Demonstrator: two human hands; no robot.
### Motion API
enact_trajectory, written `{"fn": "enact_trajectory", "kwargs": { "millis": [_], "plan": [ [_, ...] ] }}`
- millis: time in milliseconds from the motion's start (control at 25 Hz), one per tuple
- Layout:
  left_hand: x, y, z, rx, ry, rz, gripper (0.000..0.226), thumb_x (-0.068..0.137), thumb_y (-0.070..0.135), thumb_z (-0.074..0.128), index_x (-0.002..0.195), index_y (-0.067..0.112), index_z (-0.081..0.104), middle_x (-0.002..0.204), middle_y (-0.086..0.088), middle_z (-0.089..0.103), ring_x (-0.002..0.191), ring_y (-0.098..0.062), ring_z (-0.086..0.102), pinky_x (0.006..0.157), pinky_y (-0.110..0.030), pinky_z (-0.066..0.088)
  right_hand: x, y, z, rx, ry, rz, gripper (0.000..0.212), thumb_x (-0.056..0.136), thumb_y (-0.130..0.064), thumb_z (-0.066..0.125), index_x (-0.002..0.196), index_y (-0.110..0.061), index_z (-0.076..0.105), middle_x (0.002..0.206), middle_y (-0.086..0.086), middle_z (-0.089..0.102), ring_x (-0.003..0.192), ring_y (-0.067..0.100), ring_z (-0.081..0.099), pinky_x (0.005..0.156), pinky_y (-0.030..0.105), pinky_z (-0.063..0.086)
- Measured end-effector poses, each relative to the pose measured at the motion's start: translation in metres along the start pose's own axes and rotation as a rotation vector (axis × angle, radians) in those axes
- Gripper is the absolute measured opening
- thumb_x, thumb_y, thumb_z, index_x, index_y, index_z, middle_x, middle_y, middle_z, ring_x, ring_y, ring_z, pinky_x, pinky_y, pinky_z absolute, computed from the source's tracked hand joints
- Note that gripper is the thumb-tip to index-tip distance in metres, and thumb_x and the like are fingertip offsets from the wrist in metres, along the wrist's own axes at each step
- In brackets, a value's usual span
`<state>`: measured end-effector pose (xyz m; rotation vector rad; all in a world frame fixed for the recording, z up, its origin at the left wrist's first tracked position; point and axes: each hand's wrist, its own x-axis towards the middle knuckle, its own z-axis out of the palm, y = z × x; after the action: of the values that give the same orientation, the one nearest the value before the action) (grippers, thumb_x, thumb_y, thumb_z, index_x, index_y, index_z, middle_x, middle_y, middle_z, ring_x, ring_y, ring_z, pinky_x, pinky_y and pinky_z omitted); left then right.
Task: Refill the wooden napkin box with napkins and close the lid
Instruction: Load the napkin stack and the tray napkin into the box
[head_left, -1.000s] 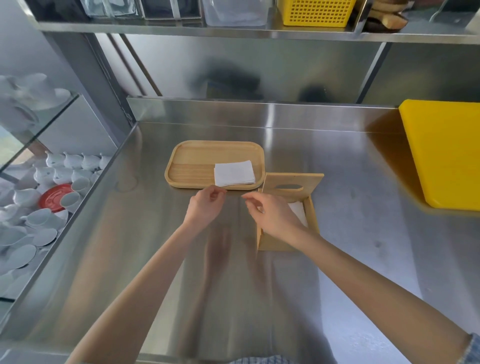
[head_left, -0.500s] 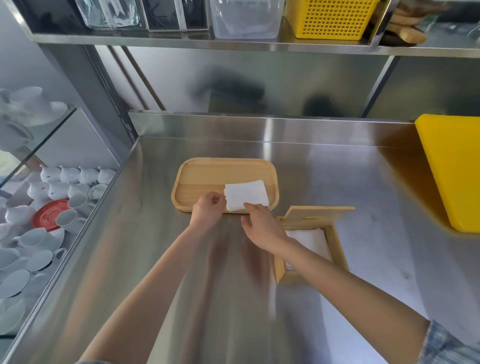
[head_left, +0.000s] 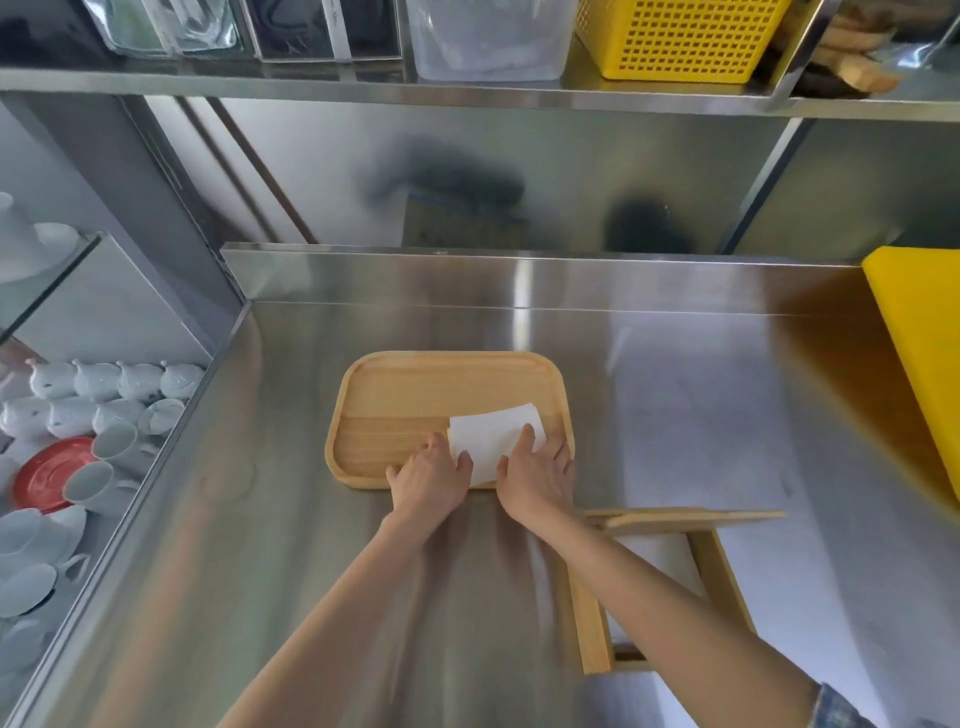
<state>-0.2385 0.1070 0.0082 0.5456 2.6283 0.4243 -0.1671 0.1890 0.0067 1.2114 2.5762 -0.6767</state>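
A small stack of white napkins (head_left: 493, 434) lies at the front right of a wooden tray (head_left: 447, 359). My left hand (head_left: 430, 480) touches the stack's left front corner with its thumb, fingers spread on the tray. My right hand (head_left: 535, 480) lies flat on the stack's right side, fingers apart. The stack still rests on the tray. The wooden napkin box (head_left: 723, 577) stands at the front right under my right forearm. Its lid (head_left: 696, 518) stands raised at the far side, and white napkins (head_left: 657, 558) show inside.
The steel counter (head_left: 675, 395) has a raised back edge. A yellow board (head_left: 924, 343) lies at the right. White cups and a red saucer (head_left: 47, 475) sit below on the left. A shelf above holds a yellow basket (head_left: 680, 36) and clear containers.
Both hands have moved forward from the counter in front of the box onto the tray and now rest on the napkin stack. The view has shifted, so the box sits lower right.
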Motion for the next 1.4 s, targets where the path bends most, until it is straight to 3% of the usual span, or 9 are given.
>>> {"fn": "enact_trajectory", "kwargs": {
  "millis": [160,440,760,1000,1160,1400],
  "plan": [
    [0.01,0.003,0.005,-0.136,-0.014,-0.043,0.04,0.091,0.03,0.039,0.121,0.003,0.04,0.118,-0.015,0.061,0.112,-0.034,0.052,0.093,-0.04,0.034,0.009,0.002,0.008,-0.053,0.039,0.031,0.061,0.095,-0.027,0.035,0.144,-0.004,0.005,0.142,0.028,0.024,0.129,0.04,0.026,0.11,0.043,0.021],
    [0.023,0.0,0.011,-0.264,-0.08,-0.135,0.039,0.086,0.031,0.05,0.114,0.004,0.049,0.118,-0.011,0.062,0.113,-0.031,0.052,0.095,-0.037,0.037,0.015,0.001,0.01,0.0,0.132,0.068,0.074,0.089,-0.025,0.05,0.143,-0.003,0.005,0.135,0.025,0.034,0.123,0.039,0.034,0.104,0.04,0.028],
    [0.027,0.002,0.009,-0.304,-0.152,-0.129,0.032,0.083,0.029,0.052,0.111,0.014,0.054,0.114,-0.005,0.063,0.109,-0.027,0.054,0.09,-0.035,0.034,0.019,-0.004,0.008,0.033,0.133,0.098,0.076,0.086,-0.02,0.053,0.144,-0.006,0.004,0.131,0.026,0.038,0.118,0.04,0.038,0.102,0.042,0.03],
    [0.021,0.003,0.009,-0.377,-0.106,-0.103,0.028,0.082,0.023,0.052,0.108,0.013,0.052,0.111,-0.002,0.064,0.105,-0.028,0.055,0.088,-0.035,0.033,0.016,-0.008,0.01,0.093,0.175,0.069,0.077,0.088,-0.009,0.048,0.145,-0.01,-0.003,0.133,0.025,0.034,0.117,0.041,0.04,0.102,0.044,0.032],
    [0.016,-0.006,0.004,-0.607,-0.107,-0.045,0.029,0.083,0.019,0.054,0.111,0.01,0.051,0.111,-0.005,0.062,0.095,-0.021,0.053,0.079,-0.029,0.037,0.004,-0.011,0.004,0.337,0.152,0.027,0.081,0.088,-0.008,0.048,0.145,-0.017,-0.008,0.137,0.021,0.026,0.115,0.037,0.044,0.097,0.048,0.043],
    [-0.003,-0.019,-0.016,-1.02,-0.044,-0.106,0.029,0.086,0.013,0.054,0.114,0.007,0.052,0.106,-0.005,0.063,0.096,-0.022,0.059,0.087,-0.035,0.046,-0.019,-0.023,-0.012,0.462,0.198,-0.062,0.074,0.091,-0.009,0.045,0.146,-0.019,-0.004,0.133,0.016,0.03,0.096,0.032,0.057,0.072,0.037,0.048]
  ]
}}
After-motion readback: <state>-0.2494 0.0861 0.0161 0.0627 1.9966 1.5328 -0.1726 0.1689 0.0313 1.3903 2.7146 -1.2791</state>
